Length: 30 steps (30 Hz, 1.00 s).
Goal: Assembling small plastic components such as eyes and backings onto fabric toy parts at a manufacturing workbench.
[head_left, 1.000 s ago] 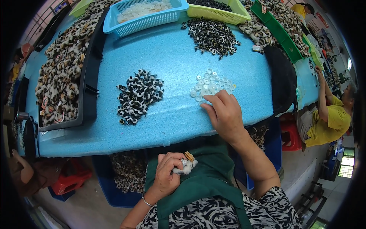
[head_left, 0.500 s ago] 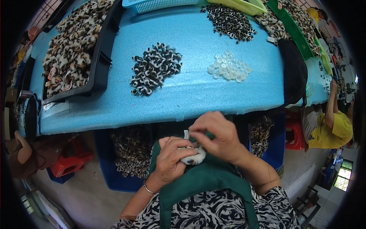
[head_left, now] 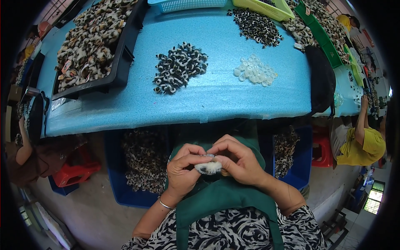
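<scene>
Both my hands meet over my lap, below the front edge of the blue table [head_left: 125, 112]. My left hand [head_left: 183, 168] and my right hand [head_left: 237, 160] pinch a small furry white-and-tan piece [head_left: 208, 167] between their fingertips. A small pale ring shows at the top of the piece, partly hidden by my fingers. On the table lie a pile of white plastic rings [head_left: 255, 71] and a pile of black-and-white eye-like parts [head_left: 179, 66], both out of reach of my hands now.
A black tray [head_left: 121, 62] of spotted furry pieces sits at the table's left. A second dark pile [head_left: 256, 27], a blue basket [head_left: 183, 4] and a yellow-green basket [head_left: 266, 9] stand at the back. Blue bins [head_left: 125, 191] of spotted pieces are under the table. A person in yellow [head_left: 362, 143] sits right.
My right hand left the white rings on the table and came down to my lap. Both hands now close on the furry piece, which only my left hand held before.
</scene>
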### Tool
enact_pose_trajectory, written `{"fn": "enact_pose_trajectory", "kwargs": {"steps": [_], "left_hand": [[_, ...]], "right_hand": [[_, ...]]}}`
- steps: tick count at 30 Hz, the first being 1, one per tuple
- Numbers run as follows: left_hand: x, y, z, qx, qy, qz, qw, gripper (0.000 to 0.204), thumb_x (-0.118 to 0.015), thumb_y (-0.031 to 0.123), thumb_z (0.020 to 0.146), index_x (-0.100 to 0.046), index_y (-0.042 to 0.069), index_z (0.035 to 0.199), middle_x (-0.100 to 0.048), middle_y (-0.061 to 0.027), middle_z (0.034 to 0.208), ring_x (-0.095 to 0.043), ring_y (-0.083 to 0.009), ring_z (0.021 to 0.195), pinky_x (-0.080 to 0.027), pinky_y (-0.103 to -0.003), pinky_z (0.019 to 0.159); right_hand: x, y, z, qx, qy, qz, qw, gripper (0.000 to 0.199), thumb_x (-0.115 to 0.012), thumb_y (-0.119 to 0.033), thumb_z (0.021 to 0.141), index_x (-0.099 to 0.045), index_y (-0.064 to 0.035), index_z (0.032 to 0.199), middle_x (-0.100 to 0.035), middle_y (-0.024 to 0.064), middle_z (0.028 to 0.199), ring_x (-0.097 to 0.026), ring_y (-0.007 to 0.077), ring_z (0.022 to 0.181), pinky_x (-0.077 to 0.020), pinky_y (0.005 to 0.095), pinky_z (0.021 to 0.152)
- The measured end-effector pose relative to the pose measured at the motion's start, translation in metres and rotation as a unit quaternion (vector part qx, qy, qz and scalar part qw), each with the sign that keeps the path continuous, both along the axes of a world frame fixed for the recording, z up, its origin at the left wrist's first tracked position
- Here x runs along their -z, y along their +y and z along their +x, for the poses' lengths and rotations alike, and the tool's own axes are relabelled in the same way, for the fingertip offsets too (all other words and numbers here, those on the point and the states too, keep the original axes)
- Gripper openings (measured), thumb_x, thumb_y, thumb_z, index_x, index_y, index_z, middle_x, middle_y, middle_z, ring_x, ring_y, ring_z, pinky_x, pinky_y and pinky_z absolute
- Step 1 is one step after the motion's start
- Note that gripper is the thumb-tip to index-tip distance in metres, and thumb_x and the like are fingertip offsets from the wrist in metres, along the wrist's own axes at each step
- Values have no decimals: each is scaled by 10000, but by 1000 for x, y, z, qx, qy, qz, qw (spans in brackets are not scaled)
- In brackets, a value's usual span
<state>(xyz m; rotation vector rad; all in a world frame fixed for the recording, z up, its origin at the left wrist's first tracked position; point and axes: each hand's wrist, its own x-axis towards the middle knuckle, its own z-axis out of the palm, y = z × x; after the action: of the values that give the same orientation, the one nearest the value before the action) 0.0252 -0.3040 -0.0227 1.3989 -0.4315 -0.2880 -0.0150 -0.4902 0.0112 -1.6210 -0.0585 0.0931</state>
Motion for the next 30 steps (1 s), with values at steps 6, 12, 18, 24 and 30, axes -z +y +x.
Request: {"fn": "enact_pose_trajectory", "kwargs": {"steps": [6,12,18,24,30], "left_hand": [[6,-7,-4,12,127,4,992,249,-668,-136,758,-719,-8,965,-642,-67,982,-620,-123,897,-495,-225,771],[12,-8,-8,75,370,-74,923,310,-642,-91,811,-619,-47,1117,-651,-94,1067,-630,-132,979,-520,-265,864],[-4,-3,-10,133,417,-84,895,351,-705,-48,815,-601,-49,1151,-629,-98,1131,-616,-140,1024,-509,-275,905],[4,0,-16,123,202,-13,972,262,-655,-99,820,-670,-27,1071,-640,-108,1115,-627,-153,989,-512,-267,861],[4,0,-19,94,-15,23,995,313,-695,-153,718,-772,84,909,-591,-99,991,-622,-212,929,-515,-296,800]], "right_hand": [[16,-3,-3,3,101,25,995,173,-608,-60,923,-617,24,1075,-596,69,992,-615,106,885,-508,239,766],[48,-9,-12,43,228,194,953,177,-601,-56,950,-629,62,1079,-679,82,997,-649,100,889,-527,228,774],[41,-18,-21,37,241,191,951,168,-616,-40,938,-638,61,1071,-687,88,977,-662,102,863,-537,220,750],[28,-25,-27,2,202,173,964,147,-639,-33,922,-660,40,1047,-675,58,960,-643,82,874,-524,211,759],[21,-26,-19,49,150,111,981,125,-683,-44,879,-719,-2,991,-655,40,897,-634,83,814,-493,213,701]]}}
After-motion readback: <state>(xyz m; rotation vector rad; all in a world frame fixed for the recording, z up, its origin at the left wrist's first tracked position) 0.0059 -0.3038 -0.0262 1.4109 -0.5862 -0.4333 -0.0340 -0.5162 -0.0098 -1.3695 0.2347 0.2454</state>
